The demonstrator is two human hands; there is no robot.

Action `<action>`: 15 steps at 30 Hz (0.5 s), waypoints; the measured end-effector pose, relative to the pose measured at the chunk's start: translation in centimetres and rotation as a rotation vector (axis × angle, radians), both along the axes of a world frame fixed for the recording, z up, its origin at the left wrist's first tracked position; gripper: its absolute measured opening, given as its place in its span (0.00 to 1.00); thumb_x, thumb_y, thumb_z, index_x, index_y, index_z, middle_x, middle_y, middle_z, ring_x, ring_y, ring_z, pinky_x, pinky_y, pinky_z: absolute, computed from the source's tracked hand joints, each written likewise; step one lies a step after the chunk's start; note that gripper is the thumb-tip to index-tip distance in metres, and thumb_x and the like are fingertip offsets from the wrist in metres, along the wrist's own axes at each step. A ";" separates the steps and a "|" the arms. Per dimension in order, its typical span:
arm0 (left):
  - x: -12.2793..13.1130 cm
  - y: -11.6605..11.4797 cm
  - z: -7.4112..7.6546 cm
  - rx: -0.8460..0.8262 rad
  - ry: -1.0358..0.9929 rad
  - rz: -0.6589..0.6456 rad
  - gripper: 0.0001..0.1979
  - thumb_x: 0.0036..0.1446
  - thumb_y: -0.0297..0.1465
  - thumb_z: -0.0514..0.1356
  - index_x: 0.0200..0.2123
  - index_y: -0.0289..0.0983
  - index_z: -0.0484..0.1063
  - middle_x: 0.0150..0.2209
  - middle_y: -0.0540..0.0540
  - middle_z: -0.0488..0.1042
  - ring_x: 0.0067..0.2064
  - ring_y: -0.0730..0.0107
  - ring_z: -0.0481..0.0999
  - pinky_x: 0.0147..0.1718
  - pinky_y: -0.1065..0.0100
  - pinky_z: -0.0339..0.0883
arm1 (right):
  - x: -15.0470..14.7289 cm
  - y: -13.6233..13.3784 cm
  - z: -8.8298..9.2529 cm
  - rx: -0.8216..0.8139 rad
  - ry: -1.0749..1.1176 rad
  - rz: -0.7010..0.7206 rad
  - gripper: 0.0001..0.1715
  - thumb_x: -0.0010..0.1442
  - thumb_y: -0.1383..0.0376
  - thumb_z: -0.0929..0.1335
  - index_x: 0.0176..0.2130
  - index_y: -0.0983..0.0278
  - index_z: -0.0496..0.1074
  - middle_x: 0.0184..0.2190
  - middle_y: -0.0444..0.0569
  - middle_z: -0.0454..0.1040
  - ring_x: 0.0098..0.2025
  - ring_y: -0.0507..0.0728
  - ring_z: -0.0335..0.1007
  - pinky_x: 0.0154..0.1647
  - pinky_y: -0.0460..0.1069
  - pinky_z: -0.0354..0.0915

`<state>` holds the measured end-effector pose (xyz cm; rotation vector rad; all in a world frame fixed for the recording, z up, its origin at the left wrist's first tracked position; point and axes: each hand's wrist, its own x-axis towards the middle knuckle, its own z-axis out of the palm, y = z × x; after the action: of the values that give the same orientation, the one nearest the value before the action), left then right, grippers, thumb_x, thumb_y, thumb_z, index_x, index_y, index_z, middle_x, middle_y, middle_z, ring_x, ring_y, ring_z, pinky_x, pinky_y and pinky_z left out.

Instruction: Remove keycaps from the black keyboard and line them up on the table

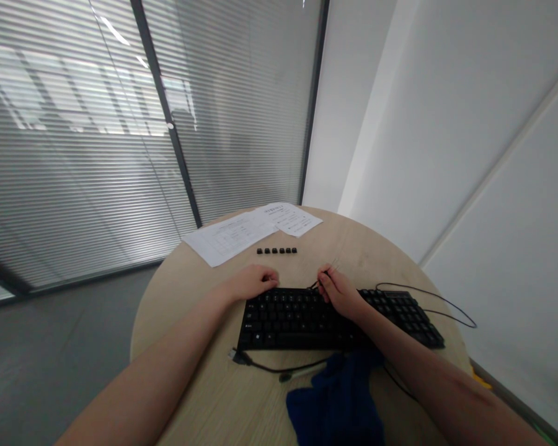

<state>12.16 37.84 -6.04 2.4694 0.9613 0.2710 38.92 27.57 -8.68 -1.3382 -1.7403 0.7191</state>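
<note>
A black keyboard lies across the table in front of me. My left hand rests at its upper left edge, with curled fingers and the thumb against the edge. Over the upper middle of the keys, my right hand is closed around what looks like a wire keycap puller. Its thin wires stick out past the fingers, pointing away from me; the grip hides the rest. Beyond the keyboard, several black keycaps stand in a straight row, apart from both hands.
Printed papers lie at the table's far left. A blue cloth sits at the near edge, beside a slim pale stick and a cable with a USB plug. Another cable loop overhangs the right edge of the round table.
</note>
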 end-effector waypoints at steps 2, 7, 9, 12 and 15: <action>0.0 0.0 -0.1 0.008 0.000 -0.008 0.14 0.62 0.39 0.55 0.30 0.37 0.74 0.28 0.51 0.74 0.31 0.70 0.71 0.33 0.69 0.59 | 0.0 0.0 -0.1 0.005 0.004 -0.004 0.22 0.71 0.47 0.55 0.38 0.62 0.60 0.25 0.42 0.69 0.23 0.50 0.63 0.28 0.47 0.61; 0.0 -0.1 0.1 0.004 -0.001 -0.008 0.14 0.62 0.39 0.55 0.30 0.37 0.74 0.28 0.51 0.74 0.32 0.69 0.71 0.32 0.69 0.58 | 0.0 0.1 -0.1 0.014 0.006 -0.002 0.23 0.72 0.47 0.55 0.38 0.62 0.60 0.25 0.41 0.68 0.22 0.50 0.63 0.29 0.47 0.62; 0.1 -0.2 0.2 0.004 0.000 0.002 0.14 0.62 0.39 0.55 0.30 0.37 0.74 0.28 0.51 0.74 0.32 0.69 0.71 0.33 0.69 0.59 | 0.1 0.1 -0.2 0.015 0.008 -0.004 0.23 0.72 0.47 0.55 0.38 0.62 0.60 0.25 0.42 0.68 0.22 0.50 0.63 0.29 0.47 0.62; 0.1 -0.3 0.3 0.011 0.002 0.006 0.14 0.62 0.39 0.55 0.30 0.37 0.74 0.28 0.51 0.74 0.32 0.69 0.71 0.33 0.69 0.59 | 0.1 0.0 -0.2 0.016 0.006 -0.005 0.23 0.72 0.47 0.55 0.38 0.62 0.60 0.26 0.42 0.69 0.23 0.49 0.63 0.29 0.46 0.62; 0.1 -0.3 0.2 0.010 0.004 0.006 0.15 0.62 0.40 0.55 0.30 0.37 0.74 0.28 0.50 0.74 0.33 0.69 0.71 0.33 0.69 0.59 | 0.1 0.1 -0.2 0.020 0.013 0.004 0.23 0.71 0.47 0.56 0.37 0.62 0.60 0.26 0.42 0.69 0.23 0.49 0.64 0.29 0.46 0.62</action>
<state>12.31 37.56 -5.79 2.4774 0.9710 0.2728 39.02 27.65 -8.88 -1.3138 -1.7360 0.7101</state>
